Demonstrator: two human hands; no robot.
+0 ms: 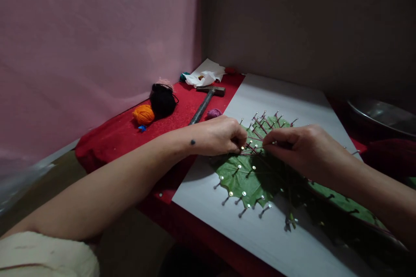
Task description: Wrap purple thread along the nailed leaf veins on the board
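A large green leaf lies on a white board, with several nails standing along its edge and inner lines. Dark pink yarn is strung between nails on the far lobe. My left hand is over the leaf's left side, its fingers curled closed beside a nail. What those fingers hold, if anything, is hidden. Opposite it, my right hand has thumb and forefinger pinched together on the yarn among the nails. A shadow covers the leaf's middle and right parts.
A hammer lies on the red cloth left of the board. Around it are an orange yarn ball, a black yarn ball, a purple yarn ball and crumpled white paper. A metal bowl stands at right.
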